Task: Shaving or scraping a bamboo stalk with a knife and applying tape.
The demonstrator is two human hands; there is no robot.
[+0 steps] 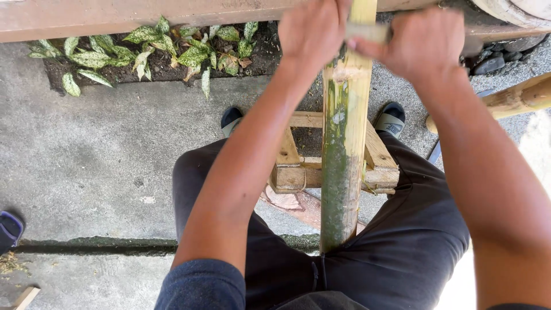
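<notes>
**Two hands on an upright bamboo pole**

A long bamboo pole (343, 143) runs almost straight up the middle of the view, its long axis close to vertical in the picture. Its lower end sits between the person's dark-trousered legs, and its upper end runs out of the top of the frame. The surface is green and mossy low down, pale yellow higher up. It passes over a small wooden stand (298, 163) on the concrete floor (86, 155).

The left hand (313, 34) is clenched against the pole's left side near the top. The right hand (422, 43) is closed just to the right, gripping a pale wooden handle (367, 31) that crosses the pole. Speckled green plants (143, 49) line a soil strip beyond.
</notes>
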